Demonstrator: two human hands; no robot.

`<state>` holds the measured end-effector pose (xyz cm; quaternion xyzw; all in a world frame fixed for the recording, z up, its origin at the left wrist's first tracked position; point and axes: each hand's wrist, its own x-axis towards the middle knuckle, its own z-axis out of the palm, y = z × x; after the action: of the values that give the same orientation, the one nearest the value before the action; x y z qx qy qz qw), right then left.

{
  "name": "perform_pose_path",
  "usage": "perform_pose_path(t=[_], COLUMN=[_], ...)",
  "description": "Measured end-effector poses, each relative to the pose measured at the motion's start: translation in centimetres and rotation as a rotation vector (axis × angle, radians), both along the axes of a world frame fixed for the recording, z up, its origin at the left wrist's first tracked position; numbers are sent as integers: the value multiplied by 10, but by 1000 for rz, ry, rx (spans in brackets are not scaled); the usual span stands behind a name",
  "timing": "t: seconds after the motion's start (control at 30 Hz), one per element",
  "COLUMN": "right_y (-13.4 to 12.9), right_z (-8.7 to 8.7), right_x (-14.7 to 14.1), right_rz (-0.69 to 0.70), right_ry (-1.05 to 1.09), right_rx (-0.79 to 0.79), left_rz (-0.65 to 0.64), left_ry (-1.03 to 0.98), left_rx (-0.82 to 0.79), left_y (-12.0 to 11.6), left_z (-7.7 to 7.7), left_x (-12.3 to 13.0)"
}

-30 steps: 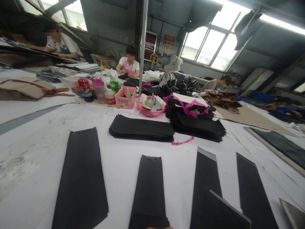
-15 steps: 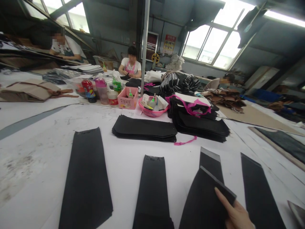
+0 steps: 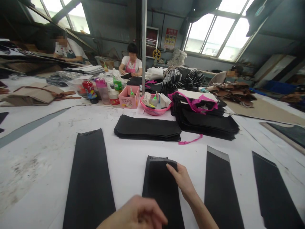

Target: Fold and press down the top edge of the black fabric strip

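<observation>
Right hand pinches the grey-edged far end of a black strip, thumb on top, over another strip on the white counter; its long axis runs away from the wearer. Left hand, fingers loosely curled, hovers nearer. The pink box reads "Milk Cover", roughly, above Chinese characters.

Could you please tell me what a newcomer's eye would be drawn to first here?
Probably the long black strips standing out against the white tabletop, with the right hand gripping the far edge of a black piece in the middle and the left hand nearer the camera. Next, likely the pink basket beyond them and the magenta tie on the stack to its right.
</observation>
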<state>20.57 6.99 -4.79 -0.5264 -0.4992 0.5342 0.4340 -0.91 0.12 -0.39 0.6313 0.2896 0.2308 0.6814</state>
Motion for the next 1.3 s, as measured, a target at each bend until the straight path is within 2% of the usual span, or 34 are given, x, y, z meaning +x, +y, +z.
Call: perform_pose_path(t=[0.03, 0.1, 0.17, 0.2, 0.3, 0.47, 0.53, 0.7, 0.77, 1.07, 1.3], right_y=[1, 2, 2, 2, 0, -2, -2, -1, -1, 2, 5], right_z=[-2, -5, -7, -8, -10, -10, -12, -21, -25, -32, -39], right_x=[-1, -2, -2, -2, -3, -6, -6, -3, -1, 3, 4], right_rz=[11, 16, 2, -8, -41, -79, -76, -127, -124, -78, -67], right_ry=[-1, 7, 24, 43, 135, 216, 137, -481, -608, -672, -692], right_rx=[-1, -13, -26, -36, -89, -117, -71, 146, 178, 195, 155], left_rz=[113, 441, 616, 641, 637, 601, 602, 609, 603, 628, 673], left_ry=[57, 274, 442, 490, 514, 508, 536, 647, 696, 842, 923], left_rx=[-23, 23, 135, 179, 193, 206, 234, 266, 276, 323, 327], left_y=[11, 31, 48, 53, 62, 61, 61, 64, 66, 69, 68], left_z=[-11, -30, -46, -52, -60, -56, -55, -64, -66, -61, -67], left_x=[2, 5, 8, 9, 14, 18, 17, 14, 13, 18, 20])
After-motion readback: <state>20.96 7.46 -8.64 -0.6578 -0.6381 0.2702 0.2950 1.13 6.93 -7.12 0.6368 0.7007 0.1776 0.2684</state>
